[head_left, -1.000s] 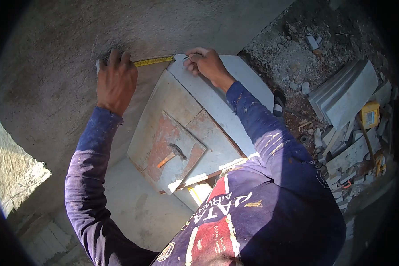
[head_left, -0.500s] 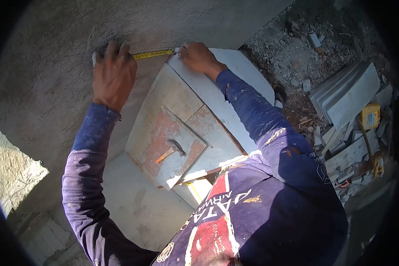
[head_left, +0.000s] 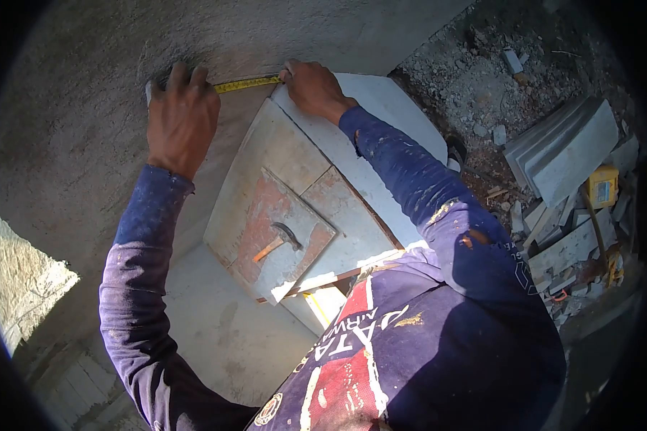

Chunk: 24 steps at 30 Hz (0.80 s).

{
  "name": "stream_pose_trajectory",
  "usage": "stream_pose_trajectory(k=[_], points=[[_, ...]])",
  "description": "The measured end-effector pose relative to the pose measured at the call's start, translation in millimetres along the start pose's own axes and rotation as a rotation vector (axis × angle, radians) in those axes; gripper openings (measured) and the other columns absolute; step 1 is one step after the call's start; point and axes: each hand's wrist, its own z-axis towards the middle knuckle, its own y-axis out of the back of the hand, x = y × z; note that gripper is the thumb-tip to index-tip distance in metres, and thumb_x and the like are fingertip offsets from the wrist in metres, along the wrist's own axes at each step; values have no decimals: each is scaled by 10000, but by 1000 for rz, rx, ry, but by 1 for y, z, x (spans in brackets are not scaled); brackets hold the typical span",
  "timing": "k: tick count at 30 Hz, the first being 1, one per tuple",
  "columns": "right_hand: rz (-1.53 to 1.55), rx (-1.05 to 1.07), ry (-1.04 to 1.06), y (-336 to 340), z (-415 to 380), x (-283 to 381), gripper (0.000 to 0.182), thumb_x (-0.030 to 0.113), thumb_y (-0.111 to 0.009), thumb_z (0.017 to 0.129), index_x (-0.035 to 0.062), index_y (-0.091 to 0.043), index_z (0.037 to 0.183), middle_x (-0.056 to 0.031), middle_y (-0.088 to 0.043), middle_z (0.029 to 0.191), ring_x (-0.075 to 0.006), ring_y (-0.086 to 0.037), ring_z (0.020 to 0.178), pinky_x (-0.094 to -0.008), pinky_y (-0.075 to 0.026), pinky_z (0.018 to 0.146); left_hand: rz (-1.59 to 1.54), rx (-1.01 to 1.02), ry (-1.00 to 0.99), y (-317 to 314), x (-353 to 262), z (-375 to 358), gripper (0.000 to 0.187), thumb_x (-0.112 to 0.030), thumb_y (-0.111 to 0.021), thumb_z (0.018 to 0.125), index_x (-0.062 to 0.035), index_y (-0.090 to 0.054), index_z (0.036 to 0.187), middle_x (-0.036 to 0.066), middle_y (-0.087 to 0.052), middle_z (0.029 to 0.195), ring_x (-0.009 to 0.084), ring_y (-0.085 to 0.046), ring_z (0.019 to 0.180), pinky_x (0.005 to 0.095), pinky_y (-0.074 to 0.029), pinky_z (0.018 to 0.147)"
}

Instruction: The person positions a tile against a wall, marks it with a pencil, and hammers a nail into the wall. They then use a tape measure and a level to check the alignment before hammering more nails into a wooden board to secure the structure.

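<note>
A yellow tape measure (head_left: 246, 85) is stretched between my two hands along the foot of the rough grey wall (head_left: 266, 36). My left hand (head_left: 183, 118) is closed around its case end, which the fingers mostly hide. With closed fingers my right hand (head_left: 313, 87) pinches the other end, over the corner of a white tile sheet (head_left: 388, 108). Below the tape lie large grey tiles (head_left: 284, 147). On top of them rests a loose, reddish-stained tile (head_left: 305, 223) carrying a claw hammer (head_left: 277, 242) with an orange-brown handle.
At the right, a stack of pale tiles (head_left: 571, 151) leans over rubble (head_left: 467, 86). A yellow box (head_left: 602, 187) and broken tile pieces (head_left: 568, 244) lie beside it. A sunlit patch (head_left: 21, 273) shows at the far left.
Both hands have shifted slightly up and left in view, the right one a little more. The tape stays stretched between them.
</note>
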Motion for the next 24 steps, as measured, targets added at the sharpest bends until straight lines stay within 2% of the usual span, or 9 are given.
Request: stream_pose_trajectory(k=[3, 5, 12, 18, 20, 24], points=[[-7, -4, 25, 0, 0, 0, 320, 284, -488, 1028, -2, -631, 1044, -259, -685, 922, -440, -656, 887, -514, -499, 816, -11, 19, 5, 1, 0, 1, 125, -153, -640, 867, -81, -732, 823, 53, -632, 1084, 232, -553, 1067, 476, -520, 880], [-3, -13, 25, 0, -2, 3, 317, 280, -489, 1028, -2, -633, 1048, -255, -689, 925, -433, -661, 880, -511, -503, 809, 18, 75, 0, 3, 0, 1, 159, -148, -590, 927, -58, -720, 917, 49, -614, 1141, 240, -542, 1100, 452, -504, 865], [-5, -14, 24, 1, -2, 2, 315, 275, -497, 1024, 1, -645, 1070, -251, -695, 947, -427, -665, 891, -511, -506, 814, 20, 94, -1, 2, 0, 1, 168, -149, -587, 937, -50, -721, 957, 60, -609, 1179, 257, -535, 1142, 468, -504, 893], [-85, -45, 125, -1, 2, 1, 311, 275, -526, 1004, 3, -673, 1032, -240, -697, 928, -425, -671, 872, -508, -521, 801, 35, 98, 5, 4, -1, 1, 172, -158, -592, 944, -52, -724, 973, 63, -608, 1196, 254, -537, 1145, 470, -507, 901], [-144, 0, 144, 4, 4, 6, 198, 135, -530, 920, 8, -675, 963, -239, -694, 901, -419, -683, 865, -506, -538, 785, 48, 97, 1, 4, -1, 1, 174, -159, -591, 945, -52, -726, 968, 65, -609, 1192, 256, -539, 1140, 473, -506, 905], [-210, 4, 191, 7, 7, 7, 173, 117, -539, 900, 6, -670, 926, -239, -690, 888, -407, -688, 849, -508, -540, 763, 47, 117, -7, 5, 0, 2, 183, -157, -580, 949, -46, -725, 961, 69, -611, 1208, 268, -540, 1154, 489, -498, 920]])
